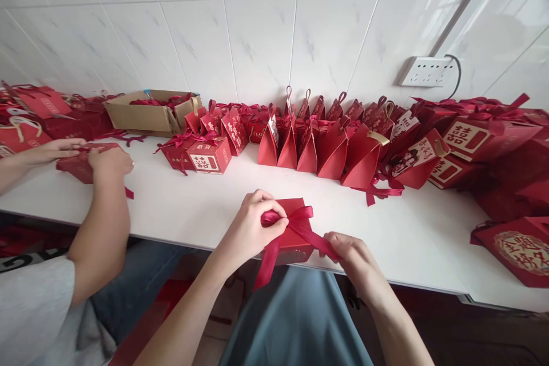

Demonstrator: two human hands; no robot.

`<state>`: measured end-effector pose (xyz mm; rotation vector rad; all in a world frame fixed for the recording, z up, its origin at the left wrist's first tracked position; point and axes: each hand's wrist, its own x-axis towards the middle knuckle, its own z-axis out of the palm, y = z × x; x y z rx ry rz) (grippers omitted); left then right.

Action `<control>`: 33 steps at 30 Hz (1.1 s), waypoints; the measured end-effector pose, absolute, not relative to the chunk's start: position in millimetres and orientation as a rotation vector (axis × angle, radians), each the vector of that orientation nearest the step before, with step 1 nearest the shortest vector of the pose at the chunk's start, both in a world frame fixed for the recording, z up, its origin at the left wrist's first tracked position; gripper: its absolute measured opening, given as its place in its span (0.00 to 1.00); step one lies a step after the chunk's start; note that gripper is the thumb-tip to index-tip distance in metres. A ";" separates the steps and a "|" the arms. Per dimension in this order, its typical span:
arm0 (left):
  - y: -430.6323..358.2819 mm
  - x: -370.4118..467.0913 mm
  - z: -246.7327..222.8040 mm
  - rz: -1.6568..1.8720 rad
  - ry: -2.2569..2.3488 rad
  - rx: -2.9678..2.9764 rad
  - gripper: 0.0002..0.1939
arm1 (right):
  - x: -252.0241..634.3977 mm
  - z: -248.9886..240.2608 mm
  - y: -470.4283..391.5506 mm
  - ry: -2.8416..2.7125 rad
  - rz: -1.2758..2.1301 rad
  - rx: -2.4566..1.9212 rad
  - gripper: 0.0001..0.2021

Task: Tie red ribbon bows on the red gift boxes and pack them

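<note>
A red gift box (295,204) rests at the front edge of the white table, right before me. Dark red ribbon (305,231) is tied in a bow on its top. My left hand (258,218) pinches the left loop of the bow close to the knot. One tail of the ribbon hangs down below that hand over the box's front. My right hand (354,256) is closed on the other tail, which runs out to the right and downward from the knot. The fingertips of my right hand are partly hidden behind the ribbon.
To my left, a co-worker's hands (107,159) handle another red box (75,168). Behind stand rows of pointed red boxes (332,154), a tied box (210,155) and a cardboard carton (143,117) holding ribbons. More red boxes (484,137) are piled at right, below a wall socket (429,71).
</note>
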<state>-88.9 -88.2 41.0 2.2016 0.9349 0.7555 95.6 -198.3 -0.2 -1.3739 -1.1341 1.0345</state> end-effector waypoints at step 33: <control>-108.0 -99.4 31.1 0.851 1.211 1.630 0.22 | 88.5 12.0 -161.4 -1.005 0.761 -1.314 0.17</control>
